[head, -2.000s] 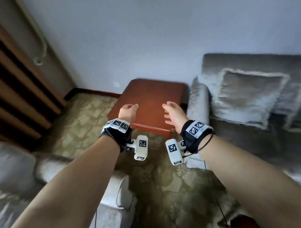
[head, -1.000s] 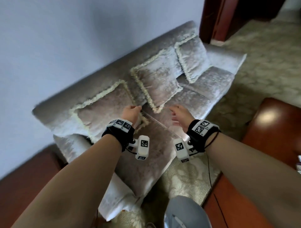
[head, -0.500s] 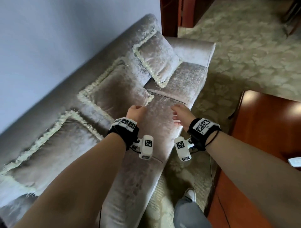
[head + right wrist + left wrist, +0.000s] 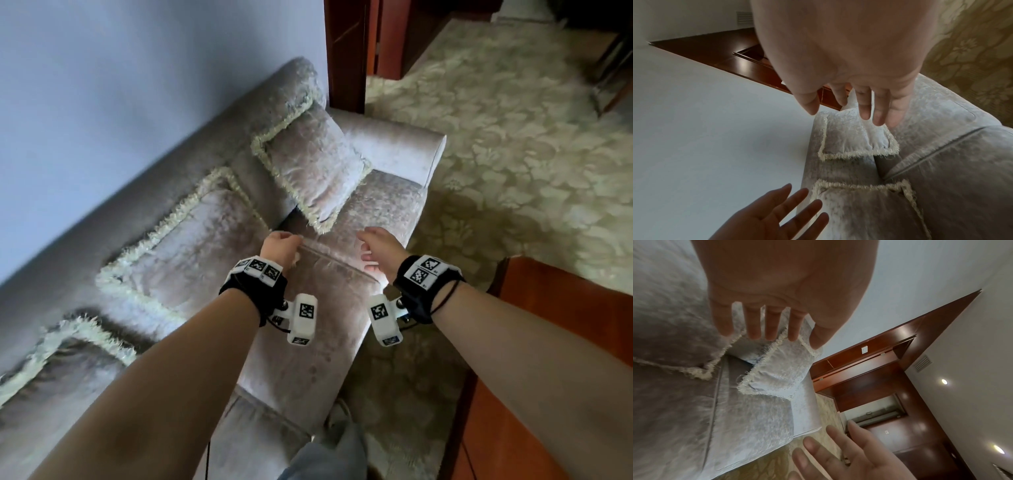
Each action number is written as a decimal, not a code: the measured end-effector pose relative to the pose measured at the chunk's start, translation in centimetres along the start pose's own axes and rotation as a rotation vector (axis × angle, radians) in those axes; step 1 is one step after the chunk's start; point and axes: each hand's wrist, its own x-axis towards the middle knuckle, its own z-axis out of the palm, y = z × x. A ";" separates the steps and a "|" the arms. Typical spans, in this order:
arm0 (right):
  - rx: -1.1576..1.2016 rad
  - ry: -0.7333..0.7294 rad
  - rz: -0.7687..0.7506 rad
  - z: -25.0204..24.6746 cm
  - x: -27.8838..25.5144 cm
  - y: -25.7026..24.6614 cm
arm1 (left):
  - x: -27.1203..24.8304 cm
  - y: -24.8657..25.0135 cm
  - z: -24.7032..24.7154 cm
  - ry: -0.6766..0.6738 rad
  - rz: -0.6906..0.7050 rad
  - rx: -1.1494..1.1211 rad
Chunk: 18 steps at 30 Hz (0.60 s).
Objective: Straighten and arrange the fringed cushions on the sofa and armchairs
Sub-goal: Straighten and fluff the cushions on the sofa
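A: How are the hands seen?

B: The left hand (image 4: 279, 247) is held at the centre of the head view, above the sofa (image 4: 346, 260) seat. In the left wrist view its fingers (image 4: 754, 324) are stretched out straight and spread, and nothing is gripped. The right hand (image 4: 380, 248) is held just right of it, well apart from the left, also above the seat. Its fingers (image 4: 865, 104) are extended and relaxed, and nothing is held.

A: Is any cushion touched?

B: No contact can be confirmed. The lower corner of the far cushion (image 4: 313, 168) is seen just above and between the 2 hands in the head view.

A: Where are the cushions placed?

B: 3 fringed cushions are leaned against the sofa's backrest. The far cushion is set in the upper centre of the frame, next to the armrest (image 4: 394, 144), and is tilted with 1 corner on the seat. The middle cushion (image 4: 191, 246) is found left of centre, just beside the left hand. The near cushion (image 4: 65, 363) is cut off at the lower left edge.

A: And around the sofa?

B: A pale wall (image 4: 120, 85) is seen at the upper left, a patterned carpet (image 4: 513, 137) at the right, and a reddish wooden tabletop (image 4: 555, 298) at the right edge.
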 end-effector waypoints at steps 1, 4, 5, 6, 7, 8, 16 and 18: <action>-0.006 0.005 -0.022 -0.4 1.3 -1.0 | 1.3 1.2 0.6 0.002 0.012 -0.002; -0.012 0.040 -0.032 -2.0 5.0 -4.2 | 5.1 5.0 2.8 -0.013 0.045 -0.020; -0.017 0.046 -0.023 -2.7 6.3 -5.2 | 6.1 6.3 3.6 -0.030 0.051 -0.012; -0.024 0.047 -0.013 -3.4 7.1 -6.0 | 6.6 7.2 4.2 -0.054 0.044 0.003; -0.025 0.041 -0.014 -4.0 7.8 -7.0 | 7.3 8.2 4.7 -0.061 0.044 0.007; -0.015 0.032 -0.015 -4.6 8.9 -8.4 | 8.4 9.7 5.2 -0.069 0.048 0.005; -0.072 -0.006 -0.054 -11.4 20.2 -14.7 | 17.3 17.2 13.2 -0.009 0.053 0.007; -0.105 -0.018 -0.061 -13.1 24.2 -15.7 | 19.8 18.7 16.0 0.007 0.027 -0.020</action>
